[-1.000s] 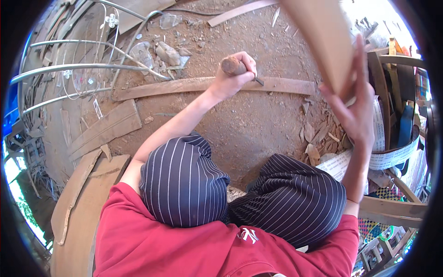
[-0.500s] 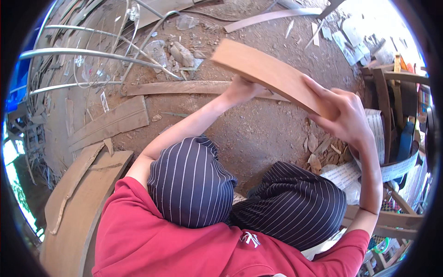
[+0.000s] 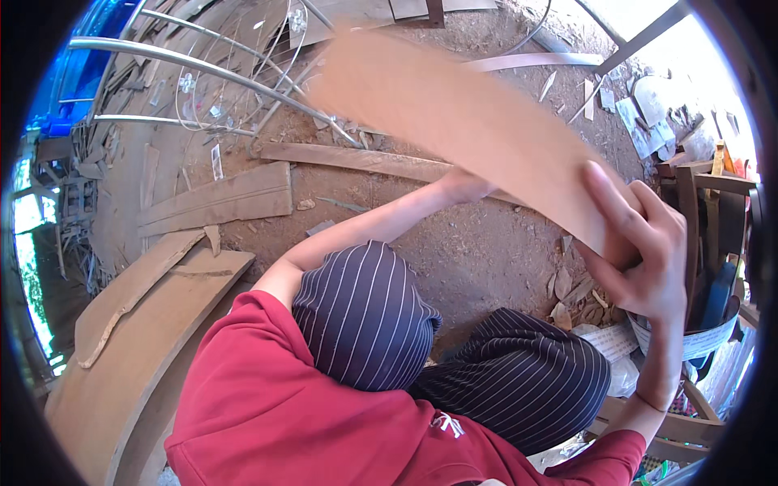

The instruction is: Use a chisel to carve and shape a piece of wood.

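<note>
A curved, smooth light-brown wooden board (image 3: 478,121) is held up above the ground, slanting from the upper left down to the right, its far end blurred by motion. My right hand (image 3: 648,243) grips its near right end, fingers on the broad face and thumb at the lower edge. My left hand (image 3: 468,186) is at the board's lower edge near the middle, its fingers hidden behind the wood.
A long wooden strip (image 3: 356,158) and a short plank (image 3: 223,198) lie on the dirt ground. Larger curved boards (image 3: 121,356) rest at my left. Metal tubing (image 3: 203,69) spans the far left. A container with a blue-handled tool (image 3: 717,292) stands at the right.
The board has tilted so that its broad face shows more, and its far end has risen. Both hands have shifted right and slightly down in the picture; the view has shifted too.
</note>
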{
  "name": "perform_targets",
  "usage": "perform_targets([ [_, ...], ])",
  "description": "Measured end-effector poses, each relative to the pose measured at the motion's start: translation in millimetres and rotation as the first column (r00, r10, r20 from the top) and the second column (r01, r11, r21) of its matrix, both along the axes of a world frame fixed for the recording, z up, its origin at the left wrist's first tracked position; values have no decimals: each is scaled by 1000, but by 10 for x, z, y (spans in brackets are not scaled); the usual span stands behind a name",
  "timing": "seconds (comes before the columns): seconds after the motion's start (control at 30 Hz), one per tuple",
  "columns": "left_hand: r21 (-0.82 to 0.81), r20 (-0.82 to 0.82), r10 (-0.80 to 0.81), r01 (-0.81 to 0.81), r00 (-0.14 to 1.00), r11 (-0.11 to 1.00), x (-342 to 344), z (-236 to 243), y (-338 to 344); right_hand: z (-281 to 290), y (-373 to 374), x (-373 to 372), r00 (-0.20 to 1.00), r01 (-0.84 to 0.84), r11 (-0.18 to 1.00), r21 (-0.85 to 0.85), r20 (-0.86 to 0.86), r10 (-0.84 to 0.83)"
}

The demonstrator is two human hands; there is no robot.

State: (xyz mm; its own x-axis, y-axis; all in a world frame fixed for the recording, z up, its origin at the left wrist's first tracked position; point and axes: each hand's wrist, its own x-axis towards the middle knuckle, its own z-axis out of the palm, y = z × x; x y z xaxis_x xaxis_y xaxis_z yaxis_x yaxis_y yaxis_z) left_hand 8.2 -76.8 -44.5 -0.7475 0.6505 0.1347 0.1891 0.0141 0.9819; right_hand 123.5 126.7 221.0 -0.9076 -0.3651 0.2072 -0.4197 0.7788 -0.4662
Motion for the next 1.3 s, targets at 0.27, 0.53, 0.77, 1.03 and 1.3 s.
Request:
perform_targets([
  [0.27,160,149,43,-67,988,985,85,474,78,-95,120,6,973,33,965,262,211,-91],
  [0.53,119,-120,-96,110,988,987,-48,88,150,-297,135,25,971,-10,938,346,229,-74],
  [0.77,335,348,-84,-40,934,941,-7,370,15,-427,140,274,998,31,999,-6,-51,-32],
  [1.03,66,908,57,-277,416,959,222,1240,-17,-413,122,423,995,93,995,-34,-15,-94],
  [1.3,125,116,62,-77,991,989,243,348,12,-61,33,252,985,165,985,56,45,-168],
])
